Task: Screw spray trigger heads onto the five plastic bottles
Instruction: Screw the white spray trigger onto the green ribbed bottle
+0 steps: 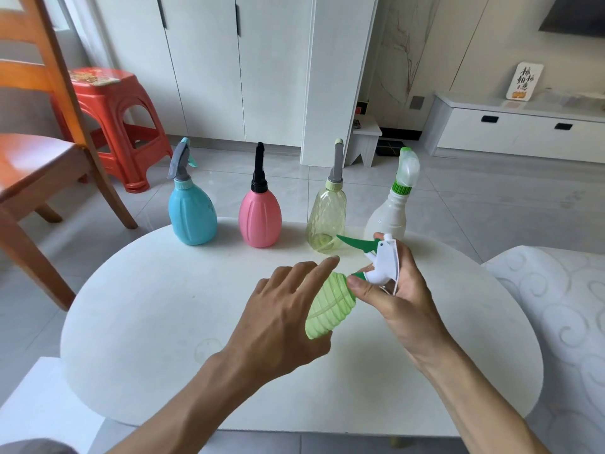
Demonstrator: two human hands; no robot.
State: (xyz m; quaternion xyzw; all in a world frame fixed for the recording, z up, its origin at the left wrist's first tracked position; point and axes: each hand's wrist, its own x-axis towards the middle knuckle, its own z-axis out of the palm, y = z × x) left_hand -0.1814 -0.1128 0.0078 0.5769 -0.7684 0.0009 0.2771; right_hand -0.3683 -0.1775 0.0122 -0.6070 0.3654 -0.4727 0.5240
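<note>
A light green ribbed bottle (329, 304) is tilted above the white table (147, 306), held from below and the left by my left hand (281, 319), whose fingers are partly spread over it. My right hand (397, 296) grips a white spray trigger head with a green lever (383, 262) at the bottle's neck. Along the table's far edge stand a blue bottle (192, 214), a pink bottle (260, 217), a clear yellowish bottle (326, 221) and a white bottle (388, 213), each with a trigger head on top.
A wooden chair (36, 152) and a red plastic stool (114, 119) stand at the left beyond the table. White cabinets line the back. A patterned white cushion (563, 316) lies at the right.
</note>
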